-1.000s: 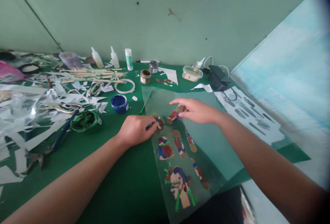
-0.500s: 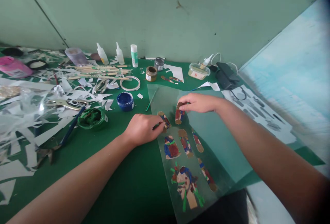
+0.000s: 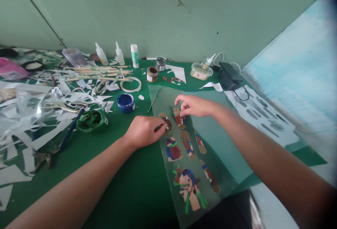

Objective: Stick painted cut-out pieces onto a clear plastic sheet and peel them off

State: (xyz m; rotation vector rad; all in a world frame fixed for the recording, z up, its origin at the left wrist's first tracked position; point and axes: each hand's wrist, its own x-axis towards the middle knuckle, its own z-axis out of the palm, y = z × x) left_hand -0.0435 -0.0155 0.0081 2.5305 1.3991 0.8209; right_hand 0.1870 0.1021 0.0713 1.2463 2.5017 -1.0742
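My left hand has its fingertips pressed together at the edge of a painted strip on the clear sheet. My right hand is beside it, thumb and a finger on a second painted strip, which lies on the sheet; its index finger is bent and raised. Nearer to me on the sheet are a bell-shaped painted piece, a wide strip, two narrower strips and a painted head figure.
Left of the sheet stand a blue paint jar and a green one. Paper scraps and pliers cover the left side. Behind are glue bottles, a brown jar and a plastic tub.
The right strip has come down flatter and slightly left, and my right index finger has lifted off it. My left hand has stayed at its strip. The view has shifted slightly.
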